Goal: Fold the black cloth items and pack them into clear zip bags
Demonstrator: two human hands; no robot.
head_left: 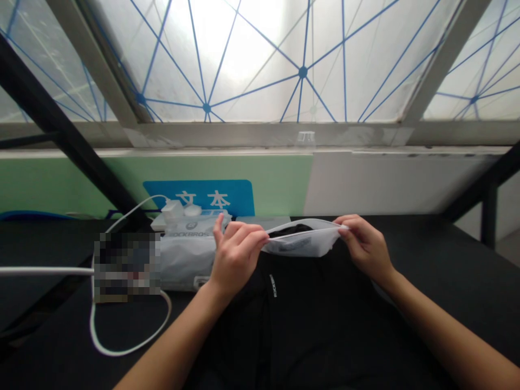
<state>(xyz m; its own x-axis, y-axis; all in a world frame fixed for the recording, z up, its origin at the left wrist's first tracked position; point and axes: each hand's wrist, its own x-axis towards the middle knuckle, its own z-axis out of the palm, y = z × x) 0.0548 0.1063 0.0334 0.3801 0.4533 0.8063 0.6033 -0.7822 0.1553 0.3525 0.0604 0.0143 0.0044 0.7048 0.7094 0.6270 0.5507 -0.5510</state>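
A frosted zip bag (312, 245) hangs between my two hands, its mouth spread apart. My left hand (238, 254) pinches the left end of the opening, and my right hand (363, 246) pinches the right corner by the zip. Something black (296, 232) shows inside the bag; its kind cannot be made out. Below lies a black garment (317, 319) with a small white printed label, spread over the table's near part. Another frosted bag (184, 260) with printed lettering rests just left of my left hand, partly covered by it.
White cables (117, 353) loop across the black table (430, 254) at the left, by a white plug adapter (173, 208). A pixelated patch hides something there. Behind stand a wall with a blue sign (239, 197) and a window; dark metal bars (77, 146) slant at both sides.
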